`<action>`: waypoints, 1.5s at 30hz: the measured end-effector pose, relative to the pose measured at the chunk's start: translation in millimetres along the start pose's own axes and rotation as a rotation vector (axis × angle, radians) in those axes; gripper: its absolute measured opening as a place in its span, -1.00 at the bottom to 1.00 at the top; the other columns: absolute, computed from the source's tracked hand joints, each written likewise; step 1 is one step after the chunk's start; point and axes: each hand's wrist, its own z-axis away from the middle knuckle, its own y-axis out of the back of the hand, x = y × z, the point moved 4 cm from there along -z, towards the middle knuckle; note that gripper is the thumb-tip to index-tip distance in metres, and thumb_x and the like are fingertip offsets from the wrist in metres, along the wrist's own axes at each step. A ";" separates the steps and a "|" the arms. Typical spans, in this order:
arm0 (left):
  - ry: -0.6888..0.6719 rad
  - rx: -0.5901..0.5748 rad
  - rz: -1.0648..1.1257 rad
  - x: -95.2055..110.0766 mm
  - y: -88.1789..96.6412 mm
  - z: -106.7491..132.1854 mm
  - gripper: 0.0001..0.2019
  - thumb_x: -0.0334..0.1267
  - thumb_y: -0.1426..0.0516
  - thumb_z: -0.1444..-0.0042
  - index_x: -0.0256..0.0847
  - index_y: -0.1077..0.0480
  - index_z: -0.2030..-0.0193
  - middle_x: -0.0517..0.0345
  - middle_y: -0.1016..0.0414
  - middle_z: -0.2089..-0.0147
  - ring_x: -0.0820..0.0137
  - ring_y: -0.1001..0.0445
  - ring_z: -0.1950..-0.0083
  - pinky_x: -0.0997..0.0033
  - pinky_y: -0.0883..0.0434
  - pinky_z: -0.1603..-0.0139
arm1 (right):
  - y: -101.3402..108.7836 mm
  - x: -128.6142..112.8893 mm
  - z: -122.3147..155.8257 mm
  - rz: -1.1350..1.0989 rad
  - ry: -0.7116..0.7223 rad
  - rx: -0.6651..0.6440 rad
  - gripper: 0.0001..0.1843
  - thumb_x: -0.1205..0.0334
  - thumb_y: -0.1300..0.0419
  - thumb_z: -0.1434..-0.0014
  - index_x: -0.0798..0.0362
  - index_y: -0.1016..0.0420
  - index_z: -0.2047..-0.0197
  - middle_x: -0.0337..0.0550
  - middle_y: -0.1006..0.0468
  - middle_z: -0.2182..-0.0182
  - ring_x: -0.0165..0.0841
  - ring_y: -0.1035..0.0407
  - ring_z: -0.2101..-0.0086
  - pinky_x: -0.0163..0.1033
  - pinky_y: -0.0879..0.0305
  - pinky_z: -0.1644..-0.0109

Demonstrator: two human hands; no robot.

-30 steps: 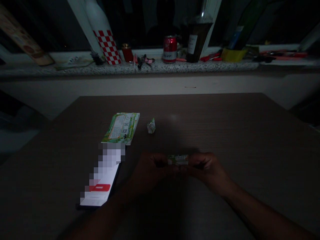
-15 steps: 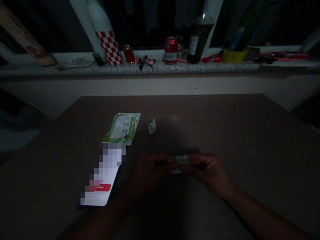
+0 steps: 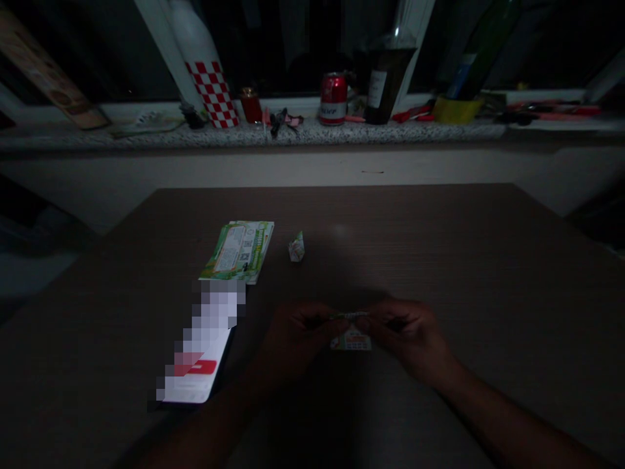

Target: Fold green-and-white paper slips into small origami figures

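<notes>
Between my two hands is a small folded piece of printed paper [image 3: 352, 340], white with green and orange print. My left hand [image 3: 300, 335] pinches its left side, thumb toward me. On the right side, my right hand [image 3: 405, 332] grips it the same way, and the two thumb tips nearly meet at its upper fold. My fingers hide the paper's far part. Beyond my hands stands a small folded paper piece [image 3: 296, 247] with a pointed top. To its left lies a stack of green and white printed leaflets [image 3: 239, 251].
A phone [image 3: 190, 387] with a lit, partly pixelated screen lies left of my hands on the dark wooden table [image 3: 439, 234]. Behind it, a granite windowsill [image 3: 303, 135] carries a checkered bottle [image 3: 213, 91], a red can [image 3: 334, 98], a dark bottle [image 3: 378, 88] and a yellow holder [image 3: 456, 109].
The paper in my hands has tilted or folded over: its printed lower panel now hangs below my thumbs, and its upper edge sits lower. Both hands stay in nearly the same place.
</notes>
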 end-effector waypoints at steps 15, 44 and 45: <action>-0.012 -0.039 0.094 -4.4 -4.6 -3.8 -0.85 -0.22 -0.22 -0.05 -0.27 -0.53 0.40 0.16 -0.54 0.44 0.43 -0.45 0.40 0.50 -0.34 0.38 | -1.3 -0.2 -1.4 0.071 0.032 -0.084 -0.92 0.25 -0.31 -0.07 0.04 -0.65 0.37 -0.17 -0.65 0.48 -0.42 -0.46 0.49 -0.37 -0.36 0.44; 0.061 -0.024 0.090 -9.1 -7.8 -2.1 -0.77 -0.15 -0.15 -0.10 -0.26 -0.42 0.47 0.24 -0.42 0.53 0.49 -0.31 0.49 0.52 -0.20 0.46 | 6.6 4.6 -6.5 -0.096 -0.091 0.042 -0.80 0.18 -0.39 0.05 0.05 -0.61 0.32 -0.16 -0.65 0.43 -0.37 -0.51 0.43 -0.31 -0.43 0.33; 0.054 0.028 0.116 -8.5 -5.4 -2.6 -0.76 -0.15 -0.16 -0.10 -0.26 -0.42 0.47 0.24 -0.42 0.54 0.49 -0.31 0.49 0.53 -0.21 0.45 | 4.8 5.4 -6.3 -0.093 -0.098 0.019 -0.79 0.18 -0.39 0.05 0.04 -0.62 0.30 -0.15 -0.66 0.41 -0.35 -0.52 0.40 -0.30 -0.44 0.30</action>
